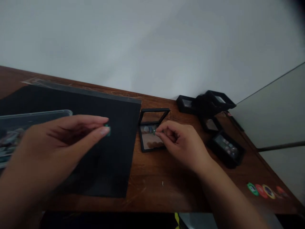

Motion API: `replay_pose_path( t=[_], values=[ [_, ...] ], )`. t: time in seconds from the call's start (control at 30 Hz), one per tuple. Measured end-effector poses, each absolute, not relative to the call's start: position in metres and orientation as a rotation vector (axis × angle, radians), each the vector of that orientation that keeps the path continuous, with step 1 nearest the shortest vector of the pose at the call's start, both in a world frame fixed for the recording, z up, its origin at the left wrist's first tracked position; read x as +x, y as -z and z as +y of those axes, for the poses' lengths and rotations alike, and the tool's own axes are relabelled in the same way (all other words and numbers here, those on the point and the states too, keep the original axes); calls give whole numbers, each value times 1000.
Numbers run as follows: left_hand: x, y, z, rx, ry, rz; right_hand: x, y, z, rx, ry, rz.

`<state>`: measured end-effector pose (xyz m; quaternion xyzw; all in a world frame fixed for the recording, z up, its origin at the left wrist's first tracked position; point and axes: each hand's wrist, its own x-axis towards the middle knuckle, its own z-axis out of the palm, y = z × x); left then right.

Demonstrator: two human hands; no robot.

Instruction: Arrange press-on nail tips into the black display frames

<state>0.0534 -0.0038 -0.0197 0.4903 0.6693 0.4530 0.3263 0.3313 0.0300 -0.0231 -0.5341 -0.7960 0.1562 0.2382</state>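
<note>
My left hand (64,140) hovers over a black mat (100,159), thumb and fingers pinched on a small green bead-like piece (107,129). My right hand (181,141) rests on the wooden table beside a small open black display case (152,128), its fingertips pinched on a tiny pale piece (154,131) over the case's clear film. The case's lid stands tilted up at the back.
Several more small black display cases (209,105) are stacked and scattered at the back right, one (226,148) lying nearer. A clear plastic tray (21,124) sits at the left. Round coloured stickers (264,190) mark the table's right front. A grey panel (276,108) stands at the right.
</note>
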Motion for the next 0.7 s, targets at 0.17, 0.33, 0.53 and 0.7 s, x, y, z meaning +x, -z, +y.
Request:
replay_pose_path(
  t=[0.17, 0.33, 0.53, 0.7],
  values=[
    [95, 44, 6, 1376, -1064, 1331, 332, 23, 26, -1293, -487, -2301],
    [115, 63, 2, 1430, -1053, 1218, 329, 24, 23, -1183, -568, -2411],
    [119, 64, -1, 1398, -1001, 1163, 326, 27, 23, -1147, -580, -2435],
    [119, 64, -1, 1423, -1038, 1192, 326, 28, 24, -1087, -532, -2431]
  ],
)
